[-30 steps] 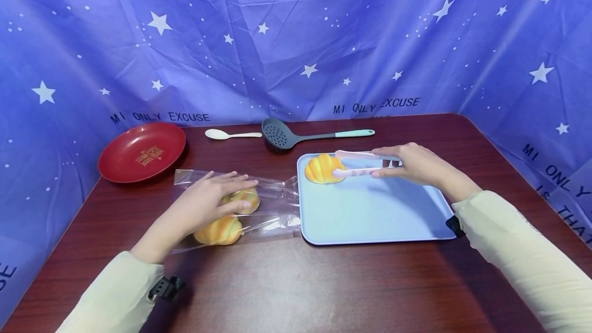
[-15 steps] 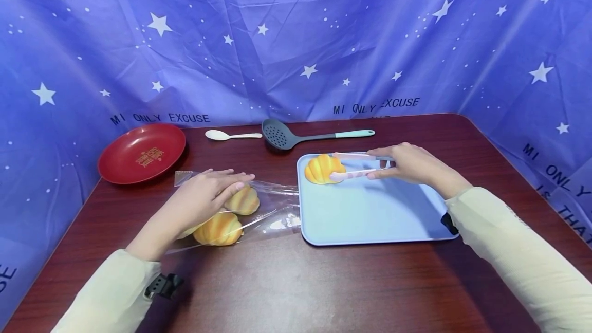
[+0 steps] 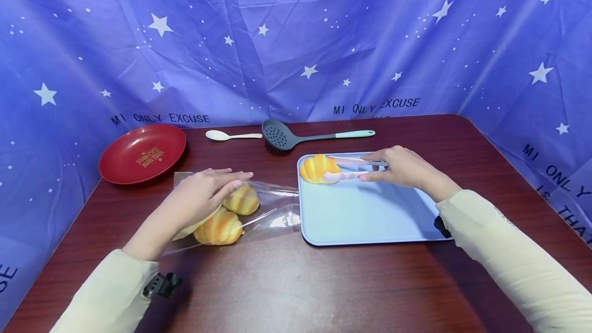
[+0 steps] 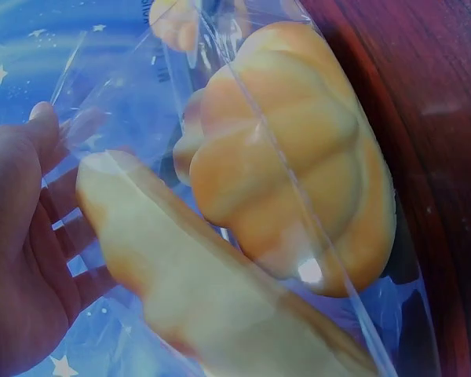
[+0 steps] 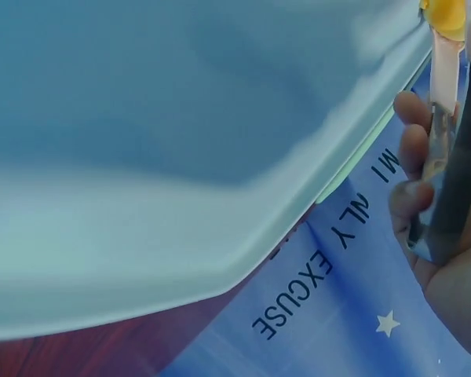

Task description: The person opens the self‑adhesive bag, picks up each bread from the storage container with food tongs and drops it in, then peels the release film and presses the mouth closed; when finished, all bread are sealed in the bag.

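Note:
My right hand (image 3: 407,167) grips pink-tipped tongs (image 3: 353,176). Their tips are on either side of a yellow shell-shaped bread (image 3: 316,169) at the far left corner of the pale blue tray (image 3: 365,215). In the right wrist view, fingers curl round the grey handle of the tongs (image 5: 455,181). My left hand (image 3: 196,197), fingers extended, lies over a clear plastic bag (image 3: 277,217). Inside are a front bread roll (image 3: 217,228) and a rear bread roll (image 3: 241,199). A paler long bread (image 4: 204,267) is partly hidden under that hand in the head view.
A red plate (image 3: 143,153) stands at the back left. Along the back lie a white spoon (image 3: 231,135) and a slotted ladle (image 3: 282,137) with a mint handle. A starry blue curtain (image 3: 277,40) hangs behind the dark wooden table (image 3: 277,281).
My right hand and the tongs have moved left, and the yellow bread has shifted slightly left on the tray. My left hand has tilted, its thumb now closer to the fingers.

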`<control>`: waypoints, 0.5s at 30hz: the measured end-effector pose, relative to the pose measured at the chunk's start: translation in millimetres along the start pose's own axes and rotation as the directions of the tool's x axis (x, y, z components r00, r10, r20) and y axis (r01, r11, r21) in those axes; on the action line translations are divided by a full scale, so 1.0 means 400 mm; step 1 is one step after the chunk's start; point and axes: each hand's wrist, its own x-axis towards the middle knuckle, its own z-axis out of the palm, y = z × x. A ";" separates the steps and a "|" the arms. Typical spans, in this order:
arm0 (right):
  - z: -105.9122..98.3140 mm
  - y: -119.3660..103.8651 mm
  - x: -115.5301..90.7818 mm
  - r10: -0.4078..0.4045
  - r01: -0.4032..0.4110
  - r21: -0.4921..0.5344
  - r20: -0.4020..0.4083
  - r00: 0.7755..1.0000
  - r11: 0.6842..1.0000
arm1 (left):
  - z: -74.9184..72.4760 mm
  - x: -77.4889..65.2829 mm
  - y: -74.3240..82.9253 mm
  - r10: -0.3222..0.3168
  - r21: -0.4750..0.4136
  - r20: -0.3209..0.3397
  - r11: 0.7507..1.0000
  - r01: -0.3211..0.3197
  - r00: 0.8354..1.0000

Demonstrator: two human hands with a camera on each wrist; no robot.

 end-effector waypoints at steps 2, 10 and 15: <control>0.002 -0.003 0.001 -0.006 0.006 -0.004 -0.025 1.000 1.000 | -0.004 -0.001 -0.005 0.011 -0.005 -0.009 1.000 -0.011 1.000; 0.014 -0.011 -0.012 -0.019 0.015 -0.031 -0.123 0.992 0.999 | -0.014 -0.003 -0.030 -0.040 -0.085 -0.004 0.996 0.039 0.999; 0.009 -0.026 -0.035 -0.112 0.105 -0.044 -0.251 0.961 0.994 | -0.019 -0.004 -0.036 -0.043 -0.093 -0.015 0.995 0.041 0.999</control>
